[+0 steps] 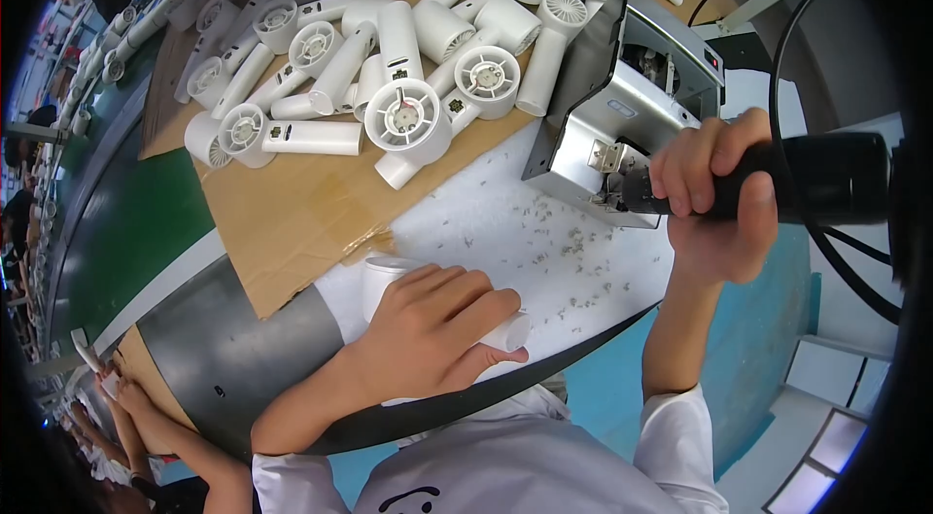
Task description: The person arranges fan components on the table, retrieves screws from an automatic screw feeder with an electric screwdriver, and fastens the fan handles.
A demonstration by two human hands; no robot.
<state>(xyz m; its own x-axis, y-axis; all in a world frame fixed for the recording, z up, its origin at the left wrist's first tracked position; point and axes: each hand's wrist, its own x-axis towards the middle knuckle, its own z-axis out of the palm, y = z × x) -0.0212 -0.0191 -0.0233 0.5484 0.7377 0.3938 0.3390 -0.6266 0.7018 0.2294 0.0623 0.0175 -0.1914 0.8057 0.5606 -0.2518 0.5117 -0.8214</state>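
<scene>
Low in the middle, my left hand (432, 325) is closed around a white handheld fan (382, 273). The fan's round head shows beyond my knuckles, and the end of its handle sticks out by my thumb. My right hand (719, 203) grips a black electric screwdriver (841, 179), held level. The screwdriver's front end is at the face of a silver screw feeder (583, 140), near a small metal bracket (607, 157). Whether a screw is on its tip cannot be made out.
Many white handheld fans (408, 120), some with open backs, lie piled on a cardboard sheet (282, 242). Small screws (573, 242) are scattered over a white sheet (437, 232). A black cable (777, 77) hangs by my right hand. Another person's arms (160, 422) are at the lower left.
</scene>
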